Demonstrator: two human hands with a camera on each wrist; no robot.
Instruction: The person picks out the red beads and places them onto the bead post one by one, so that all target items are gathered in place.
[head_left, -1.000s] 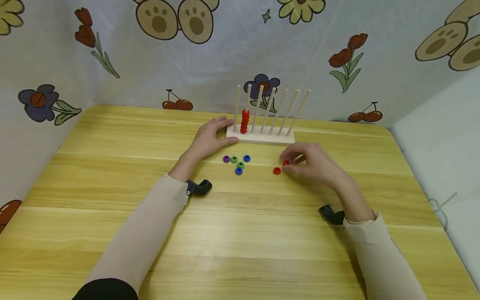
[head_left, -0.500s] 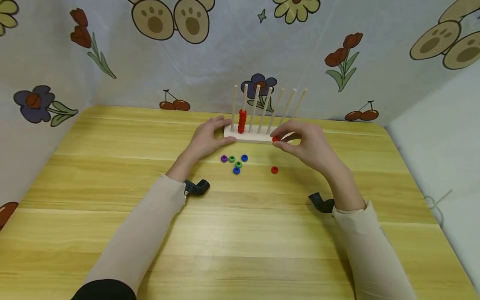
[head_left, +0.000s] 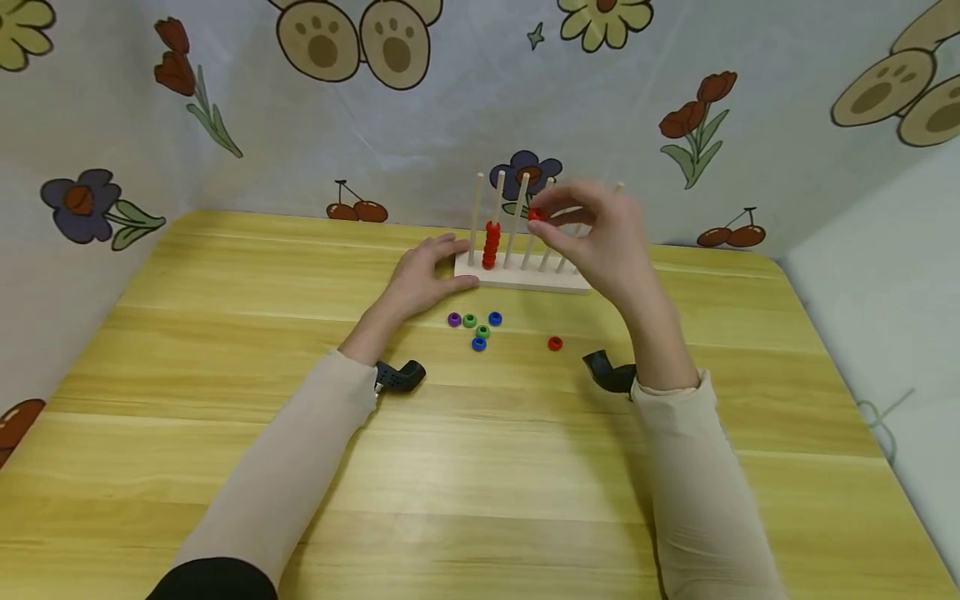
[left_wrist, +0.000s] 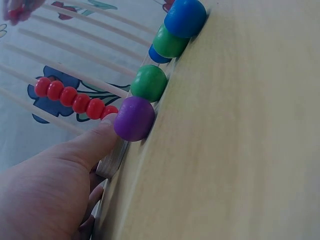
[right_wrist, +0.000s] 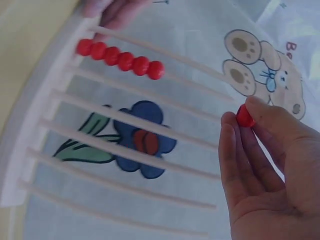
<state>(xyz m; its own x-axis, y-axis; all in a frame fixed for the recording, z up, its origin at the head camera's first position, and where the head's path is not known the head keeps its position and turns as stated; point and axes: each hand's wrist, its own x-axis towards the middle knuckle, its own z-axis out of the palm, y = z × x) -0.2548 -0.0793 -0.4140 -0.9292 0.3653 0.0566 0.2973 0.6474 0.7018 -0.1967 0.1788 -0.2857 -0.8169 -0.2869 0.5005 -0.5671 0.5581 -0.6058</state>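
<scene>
A pale wooden peg rack (head_left: 528, 283) with several upright pegs stands near the table's back edge. Its left end is held by my left hand (head_left: 423, 279), thumb at the front and fingers behind. Red beads (right_wrist: 126, 61) are stacked on the second peg from the left. Between thumb and fingertips, my right hand (head_left: 603, 237) pinches another red bead (right_wrist: 244, 116) up beside the upper part of the pegs, off the rack. In the left wrist view, my left thumb (left_wrist: 92, 142) lies close to the stack's lowest bead, near a purple bead (left_wrist: 135, 119).
In front of the rack lie a purple bead, green beads (head_left: 469, 320) and blue beads (head_left: 479, 343) in a loose group. A single red bead (head_left: 555, 342) lies to their right. Behind the wooden table (head_left: 465, 500) hangs a patterned cloth (head_left: 442, 125).
My right hand has picked the red bead up from the table and carried it up and leftward to the pegs. The left hand has stayed at the rack's end.
</scene>
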